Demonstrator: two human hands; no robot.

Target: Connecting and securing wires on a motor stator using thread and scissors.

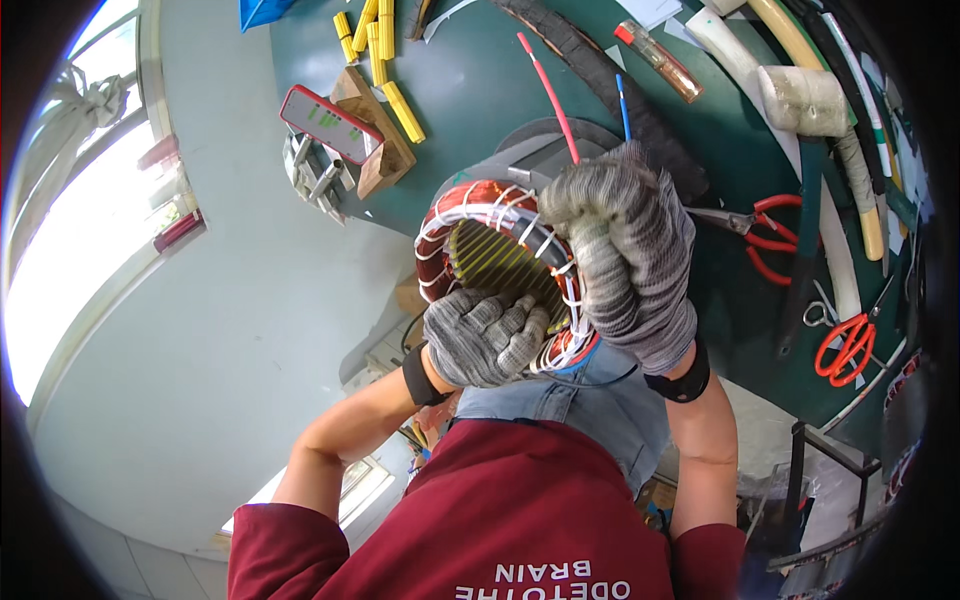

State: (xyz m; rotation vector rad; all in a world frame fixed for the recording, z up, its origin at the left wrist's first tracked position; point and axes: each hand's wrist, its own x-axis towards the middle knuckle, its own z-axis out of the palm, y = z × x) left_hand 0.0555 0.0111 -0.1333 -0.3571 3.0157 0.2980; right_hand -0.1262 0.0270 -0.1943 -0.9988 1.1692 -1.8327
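Observation:
A motor stator [497,252] stands at the near edge of the green table, close to my body. Its copper winding [433,272] is bound with white lacing cord, and yellowish slots line the bore. My left hand [485,335], in a grey knit glove, curls over the near rim with its fingertips at the bore. On the right side of the winding, my gloved right hand [625,255] is closed in a fist; whatever its fingers hold is hidden. Beyond this hand, a red lead [550,95] and a blue lead [624,108] point away from me.
Red-handled pliers [770,235], red-handled scissors [846,348] and a pale-headed mallet [803,101] lie to the right. Dark sleeving [600,75] crosses the far side. At left, a phone [330,122] leans on a wooden block [388,165] near yellow bundles [403,112].

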